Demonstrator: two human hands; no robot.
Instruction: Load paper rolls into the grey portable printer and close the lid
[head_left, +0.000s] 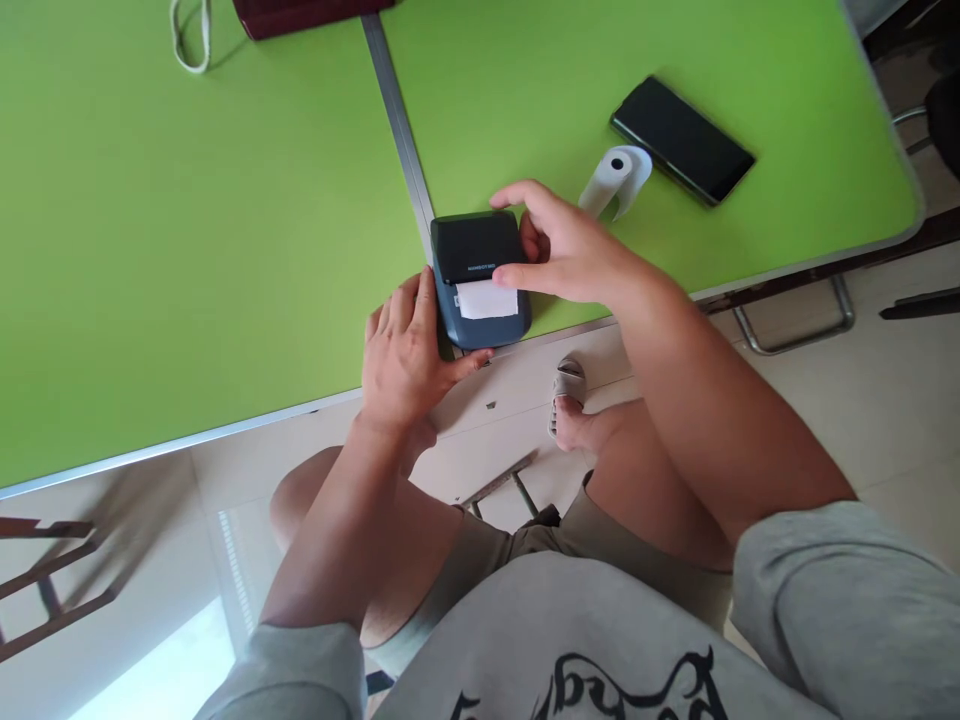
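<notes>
A small dark label printer [475, 245] with a black lid and a blue-grey lower body sits at the near edge of the green table. A strip of white paper [487, 299] sticks out from under the lid's edge. My left hand [406, 350] steadies the printer's left side, its thumb along the near edge. My right hand [559, 245] grips the right side, with the thumb on the lid's edge by the paper and the index finger at the far right corner. Just beyond my right hand stands a partly unrolled white paper roll [616, 180].
A black smartphone [682, 140] lies on the green table [225, 250] behind the paper roll. At the far edge of view are a dark red object [300, 12] and a white cord loop [193, 45]. A metal seam strip [401, 125] crosses the tabletop behind the printer.
</notes>
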